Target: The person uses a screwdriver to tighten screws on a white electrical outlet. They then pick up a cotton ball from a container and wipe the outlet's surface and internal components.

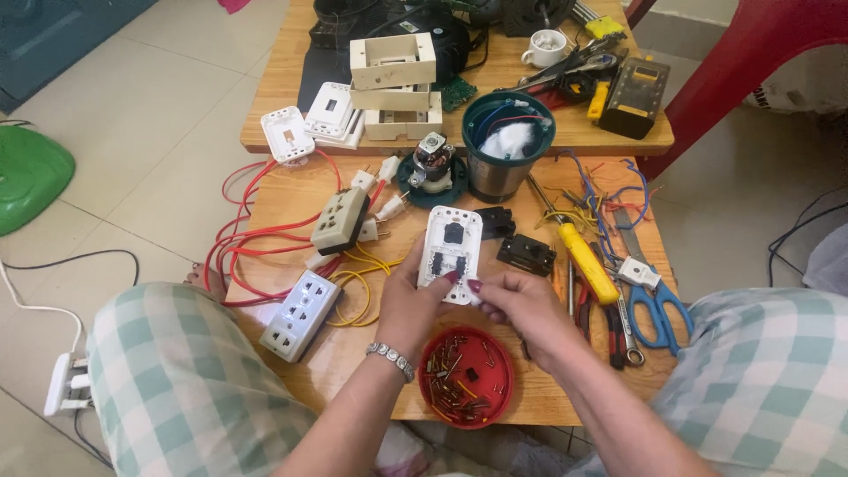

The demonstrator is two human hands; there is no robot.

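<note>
My low wooden table (pixel 291 190) carries everything. Over its middle I hold a white switch plate (pixel 450 252): my left hand (pixel 408 305) grips its left edge, my right hand (pixel 521 305) pinches its lower corner. Below sits a red lid (pixel 466 377) of screws.

1. We see a floor (pixel 150 132) of pale, glossy square tiles with thin grout lines.
2. We see two low wooden tables set end to end, the near table (pixel 291 199) touching the far table (pixel 283 71).
3. We see a red plastic chair (pixel 751 53) at upper right.
4. We note soft, even daylight.
</note>
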